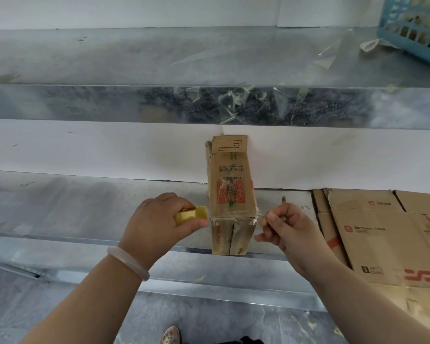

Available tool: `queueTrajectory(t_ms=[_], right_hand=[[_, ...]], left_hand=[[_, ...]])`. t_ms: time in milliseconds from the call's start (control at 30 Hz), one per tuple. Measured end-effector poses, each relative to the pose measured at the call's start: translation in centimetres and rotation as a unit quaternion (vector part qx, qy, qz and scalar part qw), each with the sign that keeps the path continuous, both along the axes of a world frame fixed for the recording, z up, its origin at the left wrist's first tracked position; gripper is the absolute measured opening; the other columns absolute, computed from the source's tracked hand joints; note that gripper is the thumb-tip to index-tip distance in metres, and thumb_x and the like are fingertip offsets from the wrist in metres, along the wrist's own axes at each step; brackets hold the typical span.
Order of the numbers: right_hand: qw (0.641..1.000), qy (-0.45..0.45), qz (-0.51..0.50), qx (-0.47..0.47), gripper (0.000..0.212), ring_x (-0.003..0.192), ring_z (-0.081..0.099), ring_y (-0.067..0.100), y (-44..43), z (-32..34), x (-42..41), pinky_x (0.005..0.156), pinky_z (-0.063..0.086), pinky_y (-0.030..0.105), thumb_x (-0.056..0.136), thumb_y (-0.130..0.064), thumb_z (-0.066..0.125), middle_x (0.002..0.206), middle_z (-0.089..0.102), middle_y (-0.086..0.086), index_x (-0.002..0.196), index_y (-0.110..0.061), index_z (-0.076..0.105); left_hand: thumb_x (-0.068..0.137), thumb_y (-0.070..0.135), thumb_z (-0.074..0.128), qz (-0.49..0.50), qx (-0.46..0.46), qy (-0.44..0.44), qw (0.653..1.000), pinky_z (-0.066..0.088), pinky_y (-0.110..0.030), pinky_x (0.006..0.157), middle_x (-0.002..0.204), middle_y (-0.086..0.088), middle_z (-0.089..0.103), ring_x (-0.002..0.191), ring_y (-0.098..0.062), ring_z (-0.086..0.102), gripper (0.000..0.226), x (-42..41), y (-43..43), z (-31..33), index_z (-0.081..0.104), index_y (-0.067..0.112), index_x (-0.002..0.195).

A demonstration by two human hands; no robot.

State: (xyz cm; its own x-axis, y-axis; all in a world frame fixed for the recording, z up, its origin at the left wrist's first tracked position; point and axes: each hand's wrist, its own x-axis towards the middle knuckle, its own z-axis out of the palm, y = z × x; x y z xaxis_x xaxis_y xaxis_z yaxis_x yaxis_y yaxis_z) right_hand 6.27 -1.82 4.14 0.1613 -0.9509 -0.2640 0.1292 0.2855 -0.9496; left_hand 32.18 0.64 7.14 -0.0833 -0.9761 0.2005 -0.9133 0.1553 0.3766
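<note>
Both hands are up at the front of a metal shelf [85, 207], 1 on each side of a box [230, 194]. The left hand [157, 219] has its fingers curled round a yellow block [191, 214], and the end of the block is just beside the box's left edge. A pale bracelet [128, 263] sits on that wrist. The right hand [283, 227] is curled too, with the thumb pressed on the first finger. It pinches what looks like a thin bit of clear tape [258, 216] at the box's right corner, but the tape is hard to see. Below the arms, a shoe [170, 335] shows on the grey floor [60, 306]. The box is brown and long, and it lies between the 2 hands. Its near end is at the shelf's front edge, and its far end is by the white wall [85, 150]. The 2 near flaps are shut and taped, the far flap stands up, and a red square print is on top. Flat cardboard [382, 232] lies on the shelf to the right, near the right hand but not touching it. Higher up is a top shelf [109, 58] with clear strips [246, 103] stuck to its front. A blue basket [412, 26] sits on it at the far right.
</note>
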Motion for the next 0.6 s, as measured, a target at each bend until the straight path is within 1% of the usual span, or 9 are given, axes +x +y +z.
queueTrajectory(t_ms=[67,100,167,233,300,400,467,533,600], right_hand=[[1.0,0.007,-0.007,-0.008,0.01,0.058,0.06,0.015,0.1,-0.7,-0.1,0.077,0.057,0.046,0.093,-0.002,0.057,0.076,0.06,0.021,0.083,-0.003,0.06],[1.0,0.003,-0.012,-0.005,0.011,0.058,0.06,0.015,0.0,-1.0,0.0,0.076,0.058,0.044,0.092,-0.002,0.058,0.074,0.061,0.019,0.081,-0.004,0.061],[0.999,-0.031,-0.02,0.01,0.01,0.057,0.059,0.014,-0.2,-1.3,0.3,0.071,0.059,0.038,0.091,-0.001,0.058,0.069,0.063,0.013,0.081,-0.002,0.061],[0.996,-0.08,-0.023,0.034,0.008,0.056,0.059,0.014,-0.3,-1.4,0.7,0.066,0.059,0.033,0.089,0.0,0.058,0.065,0.064,0.009,0.081,0.0,0.059],[0.991,-0.117,-0.022,0.053,0.005,0.057,0.061,0.013,-0.3,-1.4,1.0,0.062,0.059,0.03,0.084,-0.004,0.061,0.064,0.065,0.006,0.081,-0.001,0.058],[0.989,-0.13,-0.017,0.07,0.014,0.06,0.065,0.009,-0.4,-1.7,1.1,0.059,0.057,0.027,0.072,-0.012,0.067,0.065,0.068,0.001,0.08,-0.003,0.06],[0.985,-0.143,-0.025,0.088,0.017,0.059,0.065,0.009,-0.5,-2.3,1.3,0.058,0.056,0.026,0.068,-0.013,0.068,0.064,0.067,0.001,0.08,-0.004,0.06],[0.979,-0.168,-0.03,0.112,0.022,0.057,0.062,0.011,-0.7,-2.8,1.7,0.055,0.055,0.025,0.065,-0.016,0.073,0.063,0.063,0.004,0.079,-0.006,0.059],[0.97,-0.188,-0.013,0.152,0.032,0.053,0.056,0.013,-1.0,-3.0,1.8,0.05,0.051,0.023,0.058,-0.023,0.082,0.063,0.059,0.007,0.077,-0.008,0.062]], left_hand=[[0.066,0.09,0.027,-0.003,0.005,0.005,1.0,0.035,-0.013,0.064,0.079,0.019,0.057,0.072,-0.003,0.055,0.075,-0.3,-0.2,-0.1,0.066,0.03,0.089],[0.066,0.089,0.028,-0.003,0.009,0.008,1.0,0.036,-0.014,0.064,0.079,0.019,0.057,0.072,-0.003,0.055,0.074,-0.3,-0.3,-0.1,0.066,0.03,0.089],[0.067,0.084,0.035,-0.004,0.019,0.014,1.0,0.038,-0.016,0.064,0.079,0.019,0.057,0.073,-0.003,0.055,0.068,-0.4,-0.6,-0.1,0.068,0.029,0.089],[0.069,0.081,0.036,-0.009,0.028,0.008,1.0,0.04,-0.016,0.064,0.079,0.019,0.056,0.073,-0.002,0.055,0.065,-0.5,-0.8,-0.2,0.068,0.029,0.09],[0.07,0.08,0.036,-0.011,0.03,0.005,0.999,0.04,-0.016,0.063,0.079,0.019,0.056,0.073,-0.002,0.055,0.064,-0.6,-1.0,-0.2,0.068,0.029,0.09],[0.071,0.08,0.036,-0.009,0.028,0.002,1.0,0.04,-0.017,0.063,0.078,0.02,0.056,0.073,-0.003,0.055,0.063,-0.7,-0.9,-0.2,0.068,0.029,0.09],[0.074,0.082,0.039,-0.007,0.031,0.002,0.999,0.039,-0.017,0.064,0.079,0.02,0.056,0.074,-0.004,0.055,0.062,-0.7,-0.8,-0.2,0.067,0.029,0.09],[0.073,0.078,0.039,-0.002,0.038,0.002,0.999,0.038,-0.017,0.064,0.08,0.02,0.056,0.075,-0.004,0.055,0.06,-0.7,-0.8,-0.1,0.067,0.028,0.091],[0.071,0.076,0.038,-0.002,0.044,0.002,0.999,0.039,-0.017,0.065,0.081,0.019,0.056,0.076,-0.004,0.055,0.059,-0.7,-0.8,0.0,0.067,0.028,0.091]])
